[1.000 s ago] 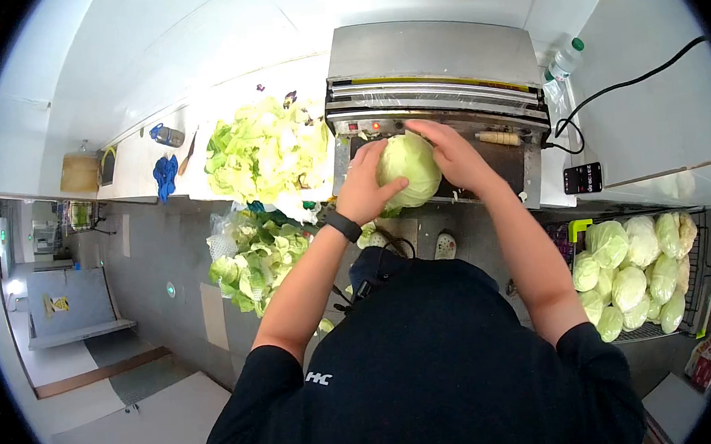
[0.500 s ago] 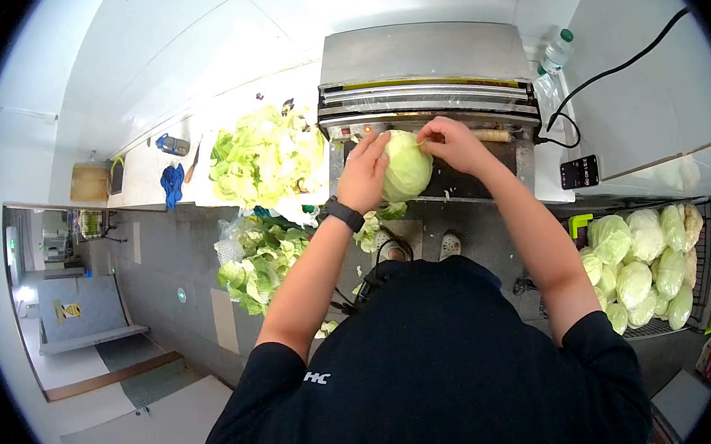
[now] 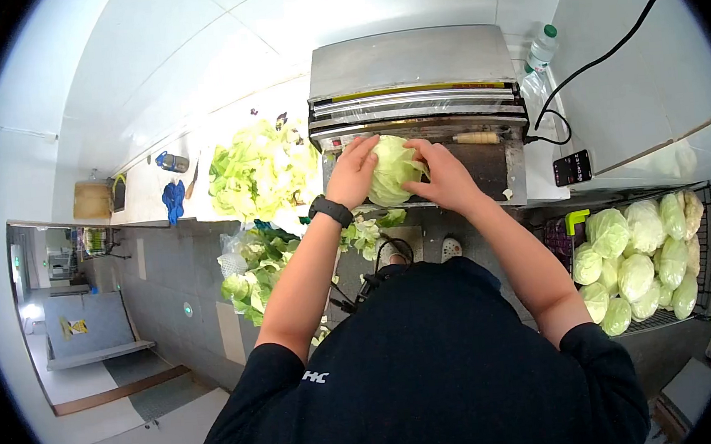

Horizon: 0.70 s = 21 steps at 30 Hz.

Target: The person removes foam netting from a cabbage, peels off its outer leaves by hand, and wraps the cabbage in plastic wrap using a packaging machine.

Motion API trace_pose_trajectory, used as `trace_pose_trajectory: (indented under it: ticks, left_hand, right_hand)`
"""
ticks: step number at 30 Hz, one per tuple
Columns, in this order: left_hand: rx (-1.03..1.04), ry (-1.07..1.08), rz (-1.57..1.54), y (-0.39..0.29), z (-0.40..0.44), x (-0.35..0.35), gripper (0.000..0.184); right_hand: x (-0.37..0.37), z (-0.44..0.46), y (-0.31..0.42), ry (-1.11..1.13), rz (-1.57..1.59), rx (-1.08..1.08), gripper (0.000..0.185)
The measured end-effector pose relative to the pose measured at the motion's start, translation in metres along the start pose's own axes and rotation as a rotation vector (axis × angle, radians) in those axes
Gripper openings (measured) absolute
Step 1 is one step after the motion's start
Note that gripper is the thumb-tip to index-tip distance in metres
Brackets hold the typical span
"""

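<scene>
A pale green cabbage [image 3: 390,171] rests on the dark front plate of a steel wrapping machine [image 3: 410,61]. My left hand [image 3: 353,174], with a black watch on its wrist, is pressed against the cabbage's left side. On the right side, my right hand [image 3: 442,173] grips a loose outer leaf that stands partly away from the head. A knife or tool with a wooden handle [image 3: 476,138] lies on the machine, right of my right hand.
Loose leaves [image 3: 263,167] are heaped on the white counter at left, with more leaves [image 3: 252,284] below. A blue cloth [image 3: 173,201] lies farther left. At right are a phone [image 3: 572,168], a bottle [image 3: 541,49] and a cart of cabbages [image 3: 635,275].
My right hand came off the cabbage's top right, pinched at its edge, and now holds a leaf pulled partly outward. My left hand stays on the cabbage. The view has shifted slightly.
</scene>
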State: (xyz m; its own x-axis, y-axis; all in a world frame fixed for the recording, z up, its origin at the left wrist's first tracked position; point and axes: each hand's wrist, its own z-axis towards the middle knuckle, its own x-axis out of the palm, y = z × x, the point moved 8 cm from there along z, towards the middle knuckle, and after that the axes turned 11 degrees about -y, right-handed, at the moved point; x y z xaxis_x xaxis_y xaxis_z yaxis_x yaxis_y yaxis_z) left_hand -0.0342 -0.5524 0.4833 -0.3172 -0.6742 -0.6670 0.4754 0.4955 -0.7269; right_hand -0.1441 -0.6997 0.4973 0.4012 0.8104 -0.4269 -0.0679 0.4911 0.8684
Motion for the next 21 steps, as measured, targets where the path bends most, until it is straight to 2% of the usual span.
trace_pose_trajectory:
  ticks: [2,4,5,7,8,9,11,13,14,16,18,19,21]
  left_hand:
    - [0.018,0.006,0.029,-0.002,0.001,-0.001,0.039]
    - [0.037,0.011,0.057,-0.004,0.002,0.000,0.039]
    - [0.026,0.011,0.041,-0.003,0.003,0.000,0.038]
    - [0.014,0.008,0.024,-0.001,0.003,-0.001,0.038]
    - [0.008,0.009,0.019,0.000,0.004,0.000,0.038]
    - [0.002,0.010,0.015,0.000,0.003,0.001,0.038]
    - [0.016,-0.024,0.012,-0.001,0.002,0.000,0.038]
    - [0.033,-0.051,0.008,-0.005,0.000,0.004,0.038]
    - [0.013,-0.073,0.044,-0.007,0.000,0.005,0.043]
    - [-0.006,-0.093,0.082,-0.015,-0.007,0.010,0.050]
    - [0.101,-0.161,0.407,-0.042,-0.017,0.007,0.071]
    - [0.101,-0.163,0.408,-0.041,-0.016,0.005,0.071]
    - [0.068,-0.106,0.320,-0.034,-0.011,0.002,0.085]
  right_hand:
    - [0.001,0.001,-0.011,0.019,-0.046,0.066,0.029]
    - [0.006,0.003,-0.022,0.077,-0.058,-0.134,0.028]
    - [0.001,0.001,-0.026,0.076,-0.058,-0.133,0.028]
    - [-0.016,-0.006,-0.016,0.010,0.058,-0.341,0.024]
    - [-0.015,-0.010,-0.029,0.103,0.075,-0.263,0.025]
    - [-0.014,-0.014,-0.034,0.105,0.075,-0.263,0.025]
    - [-0.002,-0.021,-0.052,0.249,0.194,0.027,0.023]
    - [-0.007,-0.025,-0.037,0.161,0.176,0.005,0.025]
    - [-0.012,-0.023,-0.026,0.076,0.159,-0.022,0.027]
    - [-0.003,-0.023,-0.025,0.075,0.090,-0.062,0.027]
    - [0.006,-0.023,-0.032,0.075,0.022,-0.103,0.028]
    - [0.010,-0.023,-0.043,0.090,-0.036,-0.088,0.027]
    - [0.011,-0.022,-0.045,0.108,-0.095,-0.072,0.027]
